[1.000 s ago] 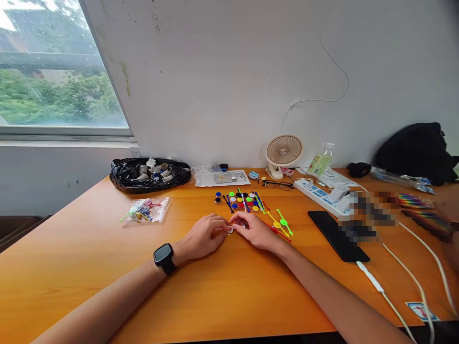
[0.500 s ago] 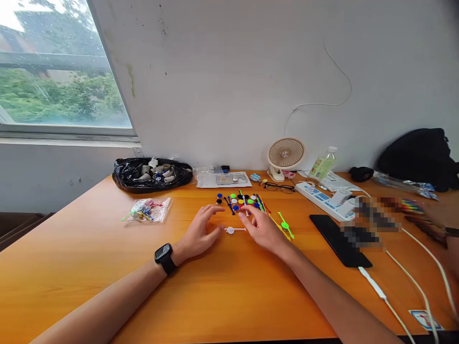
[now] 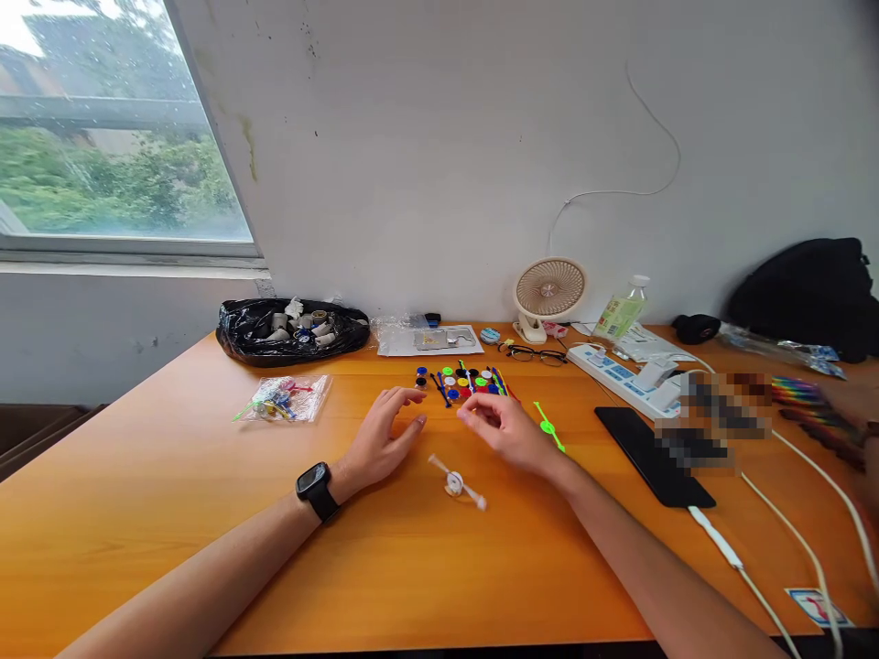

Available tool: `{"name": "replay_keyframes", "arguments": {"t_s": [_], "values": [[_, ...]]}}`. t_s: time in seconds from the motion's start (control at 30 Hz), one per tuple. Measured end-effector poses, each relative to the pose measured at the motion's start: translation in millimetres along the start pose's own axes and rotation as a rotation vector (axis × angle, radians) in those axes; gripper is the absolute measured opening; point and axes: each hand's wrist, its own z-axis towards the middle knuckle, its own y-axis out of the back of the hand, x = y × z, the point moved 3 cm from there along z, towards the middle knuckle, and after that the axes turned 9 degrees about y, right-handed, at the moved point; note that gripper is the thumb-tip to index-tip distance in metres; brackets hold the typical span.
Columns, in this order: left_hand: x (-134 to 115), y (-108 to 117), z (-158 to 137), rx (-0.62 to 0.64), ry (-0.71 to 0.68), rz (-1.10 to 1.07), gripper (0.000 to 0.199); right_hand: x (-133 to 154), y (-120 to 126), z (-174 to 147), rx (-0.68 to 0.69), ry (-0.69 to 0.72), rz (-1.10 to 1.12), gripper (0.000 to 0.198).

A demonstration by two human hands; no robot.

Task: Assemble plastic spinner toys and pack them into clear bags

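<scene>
On the wooden table (image 3: 322,586), a white plastic spinner arrow (image 3: 454,484) with a round hub lies slightly blurred, nearer to me than both hands. My left hand (image 3: 380,439), wearing a black watch, hovers left of it with fingers curved, thumb apart, and nothing held. To the right is my right hand (image 3: 512,435), its fingers loosely bent and thumb close to the index finger; nothing shows in its grasp. Behind the hands sits a group of coloured discs (image 3: 450,383) and arrows, partly covered by the right hand. A green spinner arrow (image 3: 548,427) is beside the right hand.
At left are a clear bag of spinner parts (image 3: 285,400) and a black plastic bag (image 3: 275,343). A fan (image 3: 549,291), glasses (image 3: 536,354), power strip (image 3: 614,380), black phone (image 3: 649,458) and cables stand right. Another person's hand (image 3: 848,403) shows at the right edge.
The white spinner arrow has moved toward me and turned from level to slanting, now blurred. My right hand's fingers have drawn closer together; my left hand stays nearly in place.
</scene>
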Motion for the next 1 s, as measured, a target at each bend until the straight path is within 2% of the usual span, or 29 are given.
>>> {"name": "replay_keyframes", "arguments": {"t_s": [0.07, 0.13, 0.2, 0.27, 0.37, 0.43, 0.57, 0.67, 0.77, 1.0], "values": [[0, -1, 0, 0.018, -0.014, 0.004, 0.02, 5, -4, -5, 0.205, 0.02, -0.04, 0.038], [0, -1, 0, 0.036, -0.023, 0.009, 0.018, 7, -8, -10, 0.366, 0.028, -0.055, 0.042], [-1, -2, 0, 0.054, -0.03, 0.011, 0.016, 6, -13, -14, 0.456, 0.022, -0.037, 0.038], [-3, -2, -1, 0.083, -0.041, 0.003, 0.014, 3, -18, -15, 0.486, -0.006, 0.011, 0.03], [-8, -3, -3, 0.15, -0.066, -0.028, 0.015, 0, -25, -13, 0.428, -0.034, 0.091, 0.029], [-12, -3, -5, 0.189, -0.091, -0.041, 0.017, -1, -28, -10, 0.299, -0.021, 0.085, 0.03], [-15, -5, -6, 0.199, -0.129, 0.02, 0.021, -4, -28, -7, 0.034, 0.052, -0.131, 0.023], [-11, -7, -3, 0.156, -0.112, 0.081, 0.021, -3, -31, -7, 0.024, 0.212, -0.331, 0.013], [-4, -10, -1, 0.153, -0.07, 0.106, 0.023, -1, -35, -6, 0.065, 0.334, -0.399, 0.017], [3, -14, 1, 0.206, -0.038, 0.132, 0.017, 0, -37, -7, 0.047, 0.327, -0.29, 0.007]]}}
